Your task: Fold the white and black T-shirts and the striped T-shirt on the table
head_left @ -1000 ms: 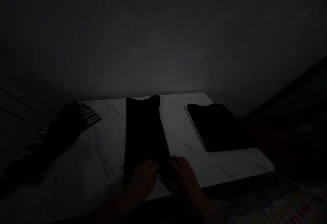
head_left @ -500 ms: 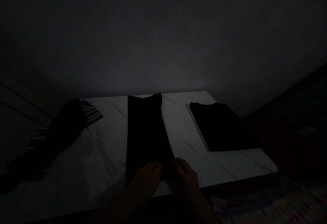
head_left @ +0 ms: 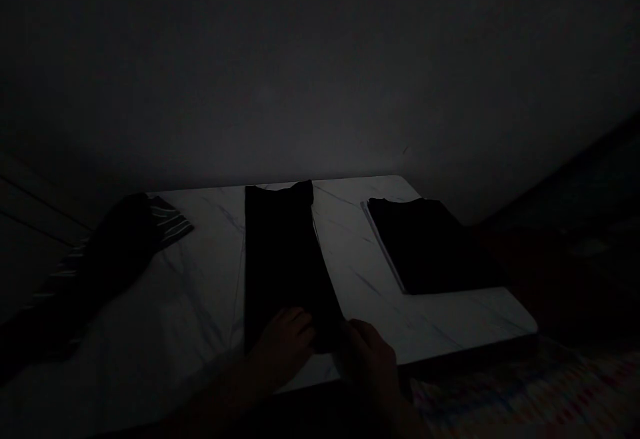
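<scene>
A black garment [head_left: 280, 252], long and folded narrow, lies flat on the white marbled table [head_left: 200, 332] in front of me. Its far end shows a raised, band-like edge; its near end is by my hands. My left hand [head_left: 287, 342] rests on the near part of the cloth with its fingers slightly bent over it. At the garment's near right corner, my right hand [head_left: 370, 352] has its fingers closed on the edge of the cloth. Dim light hides the fingertips and the folds.
On the right of the table lies a neat stack of folded dark clothes [head_left: 430, 245] with a pale layer beneath. A loose dark heap with a striped garment [head_left: 170, 222] is on the left. A wall [head_left: 300, 92] rises behind; colourful patterned fabric [head_left: 550, 399] is at lower right.
My left hand has shifted slightly up onto the cloth. My right hand has moved a little right and down with the corner. The whole view has shifted slightly.
</scene>
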